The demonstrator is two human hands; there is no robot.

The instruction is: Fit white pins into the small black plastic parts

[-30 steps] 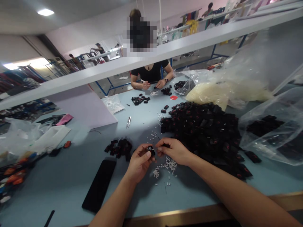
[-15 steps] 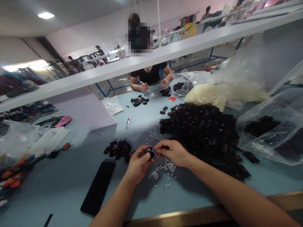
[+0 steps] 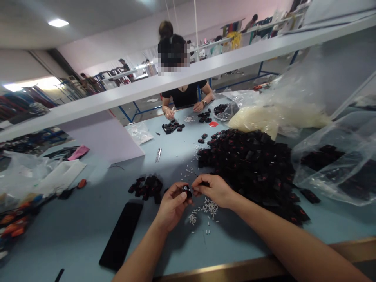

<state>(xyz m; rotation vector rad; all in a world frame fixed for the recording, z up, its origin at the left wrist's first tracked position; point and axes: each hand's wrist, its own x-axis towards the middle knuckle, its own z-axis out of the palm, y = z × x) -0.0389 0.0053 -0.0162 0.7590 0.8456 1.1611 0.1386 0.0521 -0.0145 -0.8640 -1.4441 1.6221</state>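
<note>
I've got L hand [image 3: 173, 206] holding small blk part [image 3: 186, 191] at fingertips, long axis unclear. R hand [image 3: 215, 191] in narrow pinch just right of it, held item can't tell; white pegs [image 3: 210, 207] lie below, nearer R hand.

The left hand [image 3: 173, 206] pinches a small black piece [image 3: 186, 191]; the right hand [image 3: 214, 190] is just beside it; white pegs [image 3: 210, 207] lie below.

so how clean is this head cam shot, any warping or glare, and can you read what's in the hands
In the head view, the wide lens slants and bows the white shelf; the ceiling lamp burns out white; the plastic bag carries glare; the small black piece in the left hand is too small to read detail.
</note>
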